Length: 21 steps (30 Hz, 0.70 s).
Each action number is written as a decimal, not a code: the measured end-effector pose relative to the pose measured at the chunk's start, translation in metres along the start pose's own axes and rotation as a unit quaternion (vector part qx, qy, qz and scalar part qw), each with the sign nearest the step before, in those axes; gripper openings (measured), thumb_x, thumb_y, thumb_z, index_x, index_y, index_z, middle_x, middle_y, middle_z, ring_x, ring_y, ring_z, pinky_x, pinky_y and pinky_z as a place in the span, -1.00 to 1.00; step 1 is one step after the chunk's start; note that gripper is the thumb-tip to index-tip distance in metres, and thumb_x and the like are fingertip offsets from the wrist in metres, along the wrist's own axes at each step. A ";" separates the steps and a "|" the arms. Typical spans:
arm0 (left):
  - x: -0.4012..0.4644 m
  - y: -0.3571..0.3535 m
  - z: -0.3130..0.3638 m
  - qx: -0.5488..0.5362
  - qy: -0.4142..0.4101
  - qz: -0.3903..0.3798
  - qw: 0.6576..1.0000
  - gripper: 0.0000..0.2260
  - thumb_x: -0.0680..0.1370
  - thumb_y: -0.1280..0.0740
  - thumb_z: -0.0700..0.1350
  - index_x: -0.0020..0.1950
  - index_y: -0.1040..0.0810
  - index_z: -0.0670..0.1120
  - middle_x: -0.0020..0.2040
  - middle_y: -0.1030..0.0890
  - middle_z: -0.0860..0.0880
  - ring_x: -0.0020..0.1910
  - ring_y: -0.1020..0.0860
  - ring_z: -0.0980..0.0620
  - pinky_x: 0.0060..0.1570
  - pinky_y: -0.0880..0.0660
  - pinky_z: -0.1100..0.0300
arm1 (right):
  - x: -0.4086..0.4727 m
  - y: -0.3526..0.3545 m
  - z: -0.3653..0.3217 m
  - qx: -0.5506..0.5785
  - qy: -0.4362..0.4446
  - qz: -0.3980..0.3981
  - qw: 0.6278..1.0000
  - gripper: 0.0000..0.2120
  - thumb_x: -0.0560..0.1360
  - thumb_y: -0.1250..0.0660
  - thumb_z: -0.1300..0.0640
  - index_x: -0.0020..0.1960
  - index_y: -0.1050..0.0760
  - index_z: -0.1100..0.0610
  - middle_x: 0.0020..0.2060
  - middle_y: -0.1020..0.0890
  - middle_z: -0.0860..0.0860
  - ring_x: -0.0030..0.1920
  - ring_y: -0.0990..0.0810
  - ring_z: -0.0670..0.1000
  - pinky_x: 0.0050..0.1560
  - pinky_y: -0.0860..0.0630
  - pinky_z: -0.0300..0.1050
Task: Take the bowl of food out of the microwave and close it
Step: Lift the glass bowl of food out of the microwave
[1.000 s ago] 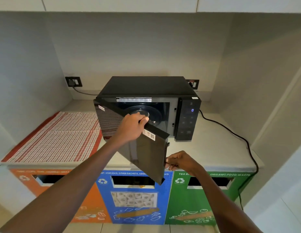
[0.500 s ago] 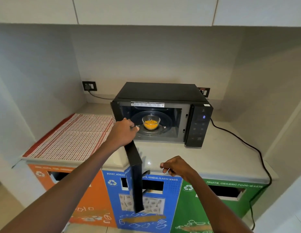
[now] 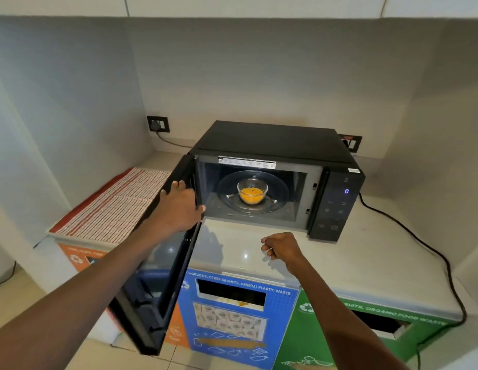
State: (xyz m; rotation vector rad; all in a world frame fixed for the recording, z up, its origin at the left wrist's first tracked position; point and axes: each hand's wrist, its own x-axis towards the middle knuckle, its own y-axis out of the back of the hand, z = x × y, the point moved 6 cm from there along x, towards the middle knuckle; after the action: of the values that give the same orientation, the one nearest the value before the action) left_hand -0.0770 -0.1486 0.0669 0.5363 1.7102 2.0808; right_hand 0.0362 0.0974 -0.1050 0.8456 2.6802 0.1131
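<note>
Inside one microwave (image 3: pixel 272 140) sits one bowl (image 3: pixel 252 193); left hand (image 3: pixel 179 206) grips its door (image 3: pixel 163 276), right hand (image 3: pixel 282 249) curls empty.

The microwave (image 3: pixel 270 140) has a matt black top. Its door (image 3: pixel 163 276) is dark, glossy and reflects. The bowl (image 3: pixel 252 192) is clear glass. The worktop (image 3: pixel 339 252) is smooth, pale and shiny. The striped cloth (image 3: pixel 112 209) looks woven.

The recess has grey walls (image 3: pixel 259 76) on three sides and pale cabinets (image 3: pixel 259 4) above. A pale, glossy tabletop (image 3: pixel 366 249) spans the recess. A red-and-white striped cloth (image 3: pixel 112 209) covers its left part.

The rear wall carries a left socket (image 3: pixel 158 124), with a plug inserted, and a right socket (image 3: pixel 351 142).

Below the tabletop, side by side, are the orange bin front (image 3: pixel 80 256), blue bin front (image 3: pixel 232 316) and green bin front (image 3: pixel 339 329).

The floor (image 3: pixel 19 303) is laid with light tiles.
</note>
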 end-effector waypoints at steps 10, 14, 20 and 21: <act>0.056 -0.019 0.033 0.050 0.111 0.056 0.991 -0.41 0.56 -0.22 0.15 0.42 -0.34 -0.25 0.52 -0.16 -0.38 0.52 -0.08 -0.36 0.47 0.00 -0.24 | 0.072 0.030 -0.019 -0.034 0.022 0.021 0.999 -0.83 0.52 -0.32 0.21 -0.12 -0.62 0.30 -0.38 -0.63 0.10 -0.46 -0.49 -0.03 -0.44 -0.45 -0.23; 0.079 -0.050 0.064 -0.021 0.067 0.080 0.994 -0.58 0.57 -0.24 0.01 0.25 -0.46 -0.30 0.26 -0.52 -0.32 0.28 -0.47 -0.28 0.25 -0.40 -0.13 | 0.109 0.042 -0.033 -0.061 0.052 0.064 0.995 -0.76 0.50 -0.34 0.13 -0.33 -0.59 0.13 -0.44 -0.63 0.09 -0.51 -0.49 0.00 -0.44 -0.46 -0.13; 0.118 -0.093 0.068 -0.171 0.081 0.046 0.981 -0.74 0.60 -0.19 -0.13 0.05 -0.56 -0.30 0.02 -0.62 -0.31 0.06 -0.59 -0.29 -0.08 -0.47 0.01 | 0.144 0.037 -0.044 -0.086 0.070 0.053 0.992 -0.67 0.53 -0.27 0.04 -0.38 -0.51 0.10 -0.44 -0.58 0.09 -0.43 -0.53 0.06 -0.33 -0.47 -0.08; 0.125 -0.099 0.067 -0.183 0.086 0.041 0.978 -0.75 0.60 -0.19 -0.16 0.02 -0.57 -0.31 0.01 -0.63 -0.32 0.05 -0.59 -0.29 -0.07 -0.47 0.00 | 0.148 0.034 -0.044 -0.085 0.064 0.046 0.993 -0.65 0.54 -0.24 0.02 -0.39 -0.48 0.09 -0.44 -0.57 0.09 -0.46 -0.51 0.07 -0.38 -0.45 -0.12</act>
State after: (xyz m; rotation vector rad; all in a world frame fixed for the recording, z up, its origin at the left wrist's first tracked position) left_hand -0.1424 -0.0091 -0.0129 0.3260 1.3548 2.4886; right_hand -0.0738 0.2113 -0.0994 0.9351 2.7006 0.4262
